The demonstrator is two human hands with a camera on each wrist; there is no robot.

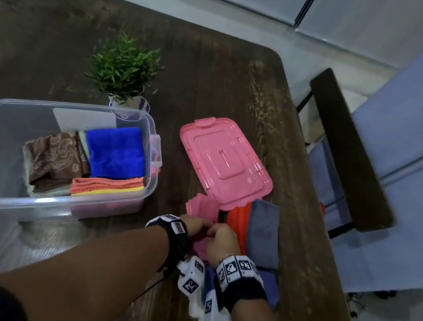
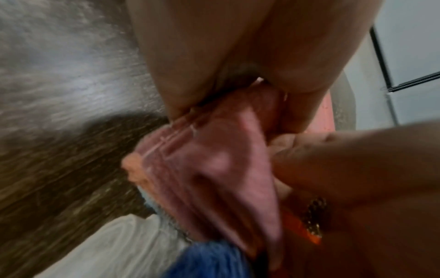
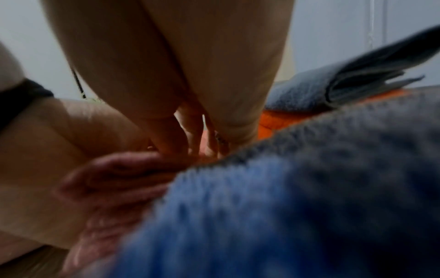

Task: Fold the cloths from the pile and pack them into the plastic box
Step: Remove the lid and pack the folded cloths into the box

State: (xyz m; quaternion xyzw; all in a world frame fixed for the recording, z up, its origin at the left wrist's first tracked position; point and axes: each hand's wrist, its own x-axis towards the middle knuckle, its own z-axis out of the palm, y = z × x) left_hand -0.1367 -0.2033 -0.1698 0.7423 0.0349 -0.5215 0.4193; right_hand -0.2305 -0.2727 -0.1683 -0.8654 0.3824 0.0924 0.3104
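A pile of cloths lies near the table's right edge: a pink cloth (image 1: 198,206), an orange cloth (image 1: 237,219), a grey cloth (image 1: 263,230) and a blue cloth (image 1: 269,285). My left hand (image 1: 195,226) and right hand (image 1: 221,239) meet on the pink cloth, both pinching its bunched edge. In the left wrist view the pink cloth (image 2: 214,169) is gathered under my fingers. In the right wrist view blurred blue cloth (image 3: 238,216) fills the front. The clear plastic box (image 1: 2,198) stands to the left, holding folded brown, blue, coral and yellow cloths.
A pink lid (image 1: 225,162) lies on the wooden table (image 1: 218,77) just behind the pile, partly over it. A small potted plant (image 1: 124,70) stands behind the box. A dark chair (image 1: 351,153) is at the table's right edge.
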